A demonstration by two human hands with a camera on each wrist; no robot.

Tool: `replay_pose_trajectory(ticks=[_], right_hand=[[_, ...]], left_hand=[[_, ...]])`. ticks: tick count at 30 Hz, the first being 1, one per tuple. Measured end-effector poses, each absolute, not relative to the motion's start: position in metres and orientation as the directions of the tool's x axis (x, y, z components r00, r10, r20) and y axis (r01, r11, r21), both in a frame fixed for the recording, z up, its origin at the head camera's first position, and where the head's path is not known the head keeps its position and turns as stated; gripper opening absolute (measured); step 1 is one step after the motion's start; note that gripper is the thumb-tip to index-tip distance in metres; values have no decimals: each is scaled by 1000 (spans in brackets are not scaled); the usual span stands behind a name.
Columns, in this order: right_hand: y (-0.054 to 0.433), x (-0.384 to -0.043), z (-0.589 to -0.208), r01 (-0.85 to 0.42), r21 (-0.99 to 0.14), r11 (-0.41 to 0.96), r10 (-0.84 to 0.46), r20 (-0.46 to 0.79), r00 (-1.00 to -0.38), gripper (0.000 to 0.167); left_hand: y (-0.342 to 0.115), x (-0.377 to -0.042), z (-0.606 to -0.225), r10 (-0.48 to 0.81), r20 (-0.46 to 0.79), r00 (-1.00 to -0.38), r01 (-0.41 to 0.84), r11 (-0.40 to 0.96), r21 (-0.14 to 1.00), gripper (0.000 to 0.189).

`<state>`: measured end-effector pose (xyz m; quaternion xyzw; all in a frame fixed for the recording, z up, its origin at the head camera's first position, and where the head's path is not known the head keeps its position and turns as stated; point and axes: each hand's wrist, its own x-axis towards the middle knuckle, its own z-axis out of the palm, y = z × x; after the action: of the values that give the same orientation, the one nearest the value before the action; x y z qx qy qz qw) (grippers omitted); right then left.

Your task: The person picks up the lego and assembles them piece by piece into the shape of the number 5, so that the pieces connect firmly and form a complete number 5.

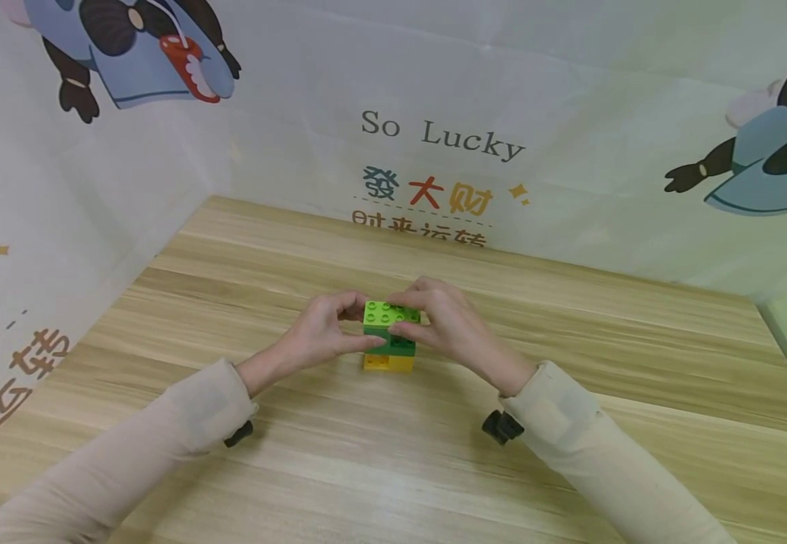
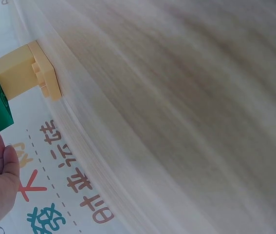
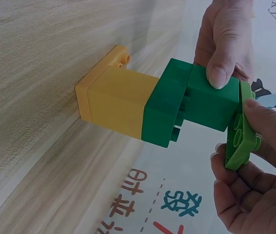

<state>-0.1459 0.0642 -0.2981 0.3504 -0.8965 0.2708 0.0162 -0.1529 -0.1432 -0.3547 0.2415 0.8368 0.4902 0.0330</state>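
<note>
A small stack of toy building bricks stands upright on the wooden table. At its foot is a thin yellow plate (image 3: 82, 100), with a yellow brick (image 3: 118, 100) above it. Over that come a wider dark green brick (image 3: 164, 105) and a dark green block (image 3: 213, 95), whose studded lower neighbour juts out to one side. My left hand (image 1: 328, 329) grips the dark green block, thumb on its near face. Between thumb and fingers my right hand (image 1: 444, 321) pinches a thin light green plate (image 1: 376, 311) at the top, overhanging the block.
The wood-grain table (image 1: 284, 468) spreads around the stack. Behind and beside it hangs a white printed cloth (image 1: 298, 136) with lettering and cartoon figures. Dark straps (image 1: 502, 427) show at the cuffs of the light sleeves (image 1: 563, 415).
</note>
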Motion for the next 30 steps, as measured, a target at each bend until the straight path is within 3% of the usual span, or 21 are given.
replay_pose_trajectory(ticks=[11,30], right_hand=[[63,-145,-294,-630,-445,636,-625,182,-759,36],[66,-145,-302,-683,-397,613,-635,268,-725,34]], left_hand=[[-144,-154,-355,433,172,-885,369,423,828,36],[-143,-154,-355,435,165,-885,356,405,843,37]])
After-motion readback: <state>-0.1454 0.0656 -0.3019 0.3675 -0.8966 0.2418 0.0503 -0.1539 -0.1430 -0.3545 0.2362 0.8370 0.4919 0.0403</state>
